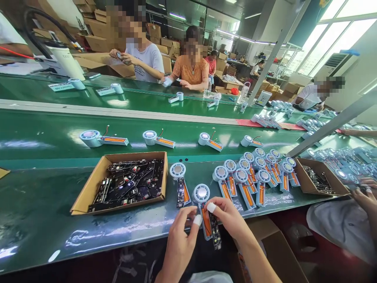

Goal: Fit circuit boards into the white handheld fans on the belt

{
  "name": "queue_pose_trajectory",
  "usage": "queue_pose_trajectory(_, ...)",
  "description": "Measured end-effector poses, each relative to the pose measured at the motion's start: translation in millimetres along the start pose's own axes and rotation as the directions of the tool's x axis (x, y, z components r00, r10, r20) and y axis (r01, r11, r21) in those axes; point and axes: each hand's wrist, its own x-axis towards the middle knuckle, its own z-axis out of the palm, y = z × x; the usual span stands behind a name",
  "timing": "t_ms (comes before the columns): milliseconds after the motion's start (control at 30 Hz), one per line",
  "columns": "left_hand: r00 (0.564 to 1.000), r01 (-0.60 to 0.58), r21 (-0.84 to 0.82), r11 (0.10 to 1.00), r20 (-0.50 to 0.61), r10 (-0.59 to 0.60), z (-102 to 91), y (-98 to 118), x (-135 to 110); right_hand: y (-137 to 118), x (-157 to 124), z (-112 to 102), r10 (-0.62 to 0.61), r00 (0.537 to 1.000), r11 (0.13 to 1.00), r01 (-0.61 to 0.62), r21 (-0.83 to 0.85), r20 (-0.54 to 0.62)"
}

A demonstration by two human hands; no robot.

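Note:
A light-blue handheld fan [202, 193] with a round head and an orange strip in its open handle lies at the bench's front edge, between my hands. My left hand [184, 228] is curled at the left side of its handle, with a white-covered thumb against it. My right hand [226, 216] pinches a black circuit board [215, 234] along the handle's right side; the fingers beneath are partly hidden. Just beyond, a second fan [177, 170] lies with another circuit board [180, 192] over its handle.
A cardboard box [118, 207] of black circuit boards stands at left. Several open fans [242, 176] are grouped at right, beside another parts box [324, 192]. Fans lie spaced along the green conveyor [132, 124]. Co-workers sit opposite, and a co-worker's hands [366, 196] show at far right.

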Motion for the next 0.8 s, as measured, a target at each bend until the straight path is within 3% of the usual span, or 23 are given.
queue_pose_trajectory(33, 0.998, 0.064, -0.032, 0.997, 0.008, -0.064, 4.3, -3.4, 2.8, 1.3, 1.2, 0.4, -0.018, 1.000, 1.000, 0.018, 0.013, 0.010)
queue_pose_trajectory(100, 0.974, 0.189, -0.134, 0.973, 0.152, -0.168, 10.7, -6.8, 7.5, 4.1, 2.1, 0.6, -0.040, 0.998, 0.999, 0.039, 0.028, 0.046)
queue_pose_trajectory(167, 0.922, 0.289, -0.266, 0.920, 0.334, -0.194, 14.0, -5.1, 11.4, 6.5, 0.6, 0.2, -0.075, 0.993, 0.997, 0.074, 0.022, 0.091)
queue_pose_trajectory(233, 0.888, 0.359, -0.384, 0.851, 0.420, -0.186, 15.2, -1.1, 14.4, 7.5, -2.8, -0.9, -0.133, 0.982, 0.991, 0.132, 0.022, 0.132)
queue_pose_trajectory(300, 0.893, 0.396, -0.458, 0.796, 0.393, -0.219, 16.3, 1.3, 15.7, 6.3, -6.7, -2.7, -0.191, 0.973, 0.982, 0.188, 0.035, 0.129)
queue_pose_trajectory(467, 0.877, 0.481, -0.545, 0.687, 0.309, -0.369, 21.9, -7.7, 13.1, -1.1, -13.5, -7.9, -0.222, 0.973, 0.975, 0.222, -0.004, -0.060)
queue_pose_trajectory(533, 0.869, 0.494, -0.531, 0.688, 0.306, -0.389, 23.5, -11.2, 12.7, -2.3, -14.7, -8.3, -0.210, 0.974, 0.977, 0.206, -0.054, -0.085)
queue_pose_trajectory(600, 0.887, 0.462, -0.484, 0.743, 0.271, -0.375, 23.5, -10.2, 14.1, -2.7, -15.5, -7.4, -0.226, 0.966, 0.961, 0.201, -0.188, -0.122)
queue_pose_trajectory(667, 0.915, 0.404, -0.420, 0.813, 0.208, -0.347, 21.7, -4.8, 16.7, -4.8, -16.7, -5.7, -0.272, 0.948, 0.877, 0.175, -0.448, -0.163)
queue_pose_trajectory(700, 0.928, 0.372, -0.389, 0.843, 0.161, -0.335, 20.5, -1.2, 18.1, -7.1, -17.8, -4.7, -0.289, 0.942, 0.787, 0.133, -0.603, -0.170)
queue_pose_trajectory(800, 0.959, 0.279, -0.318, 0.906, 0.044, -0.280, 16.1, 7.9, 22.5, -20.8, -24.0, -0.8, -0.223, 0.969, 0.384, -0.013, -0.923, -0.106)
